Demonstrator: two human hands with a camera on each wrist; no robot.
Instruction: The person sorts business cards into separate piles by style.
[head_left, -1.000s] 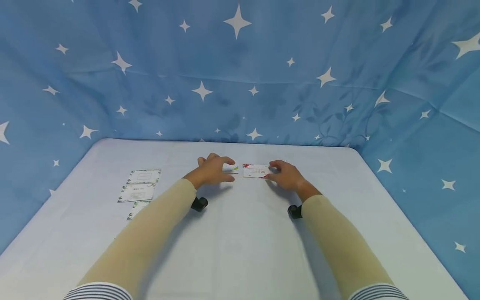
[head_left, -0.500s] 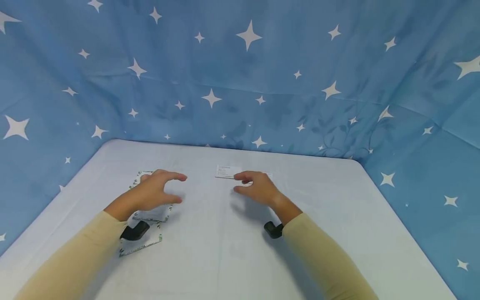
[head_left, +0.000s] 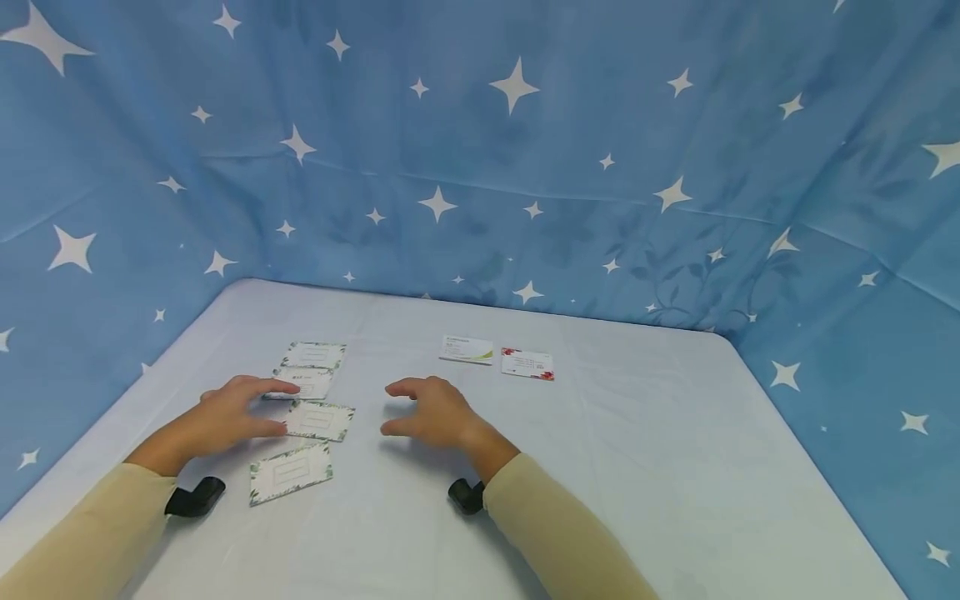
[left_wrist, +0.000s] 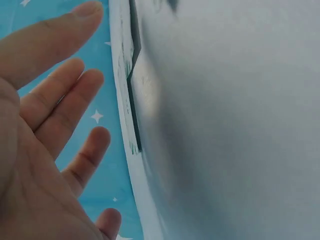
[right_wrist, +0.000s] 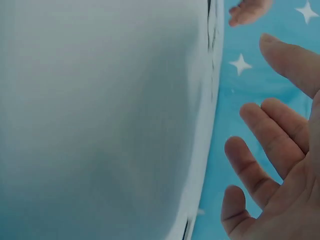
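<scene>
My left hand (head_left: 225, 417) hovers at the left edge of a column of white cards with green leafy borders. Its fingers and thumb are spread, holding nothing, and they overlap the leafy card (head_left: 321, 422) and the one behind it (head_left: 309, 384). Farthest back in that column lies another leafy card (head_left: 313, 356); nearest is a tilted leafy card (head_left: 291, 474). To the right of the column, my right hand (head_left: 435, 414) is over the white table with loosely spread fingers and nothing in them. In the left wrist view, the leafy cards (left_wrist: 131, 115) appear edge-on past the fingers.
Toward the back of the white table (head_left: 637, 467) lie a white card with a yellow-green corner (head_left: 467, 350) and a card with red floral corners (head_left: 528, 364). A blue star-patterned curtain (head_left: 480, 167) hangs behind the table.
Both hands have left the two back cards and moved left and nearer, the left one to the leafy cards. The back cards now lie uncovered. The head view has shifted.
</scene>
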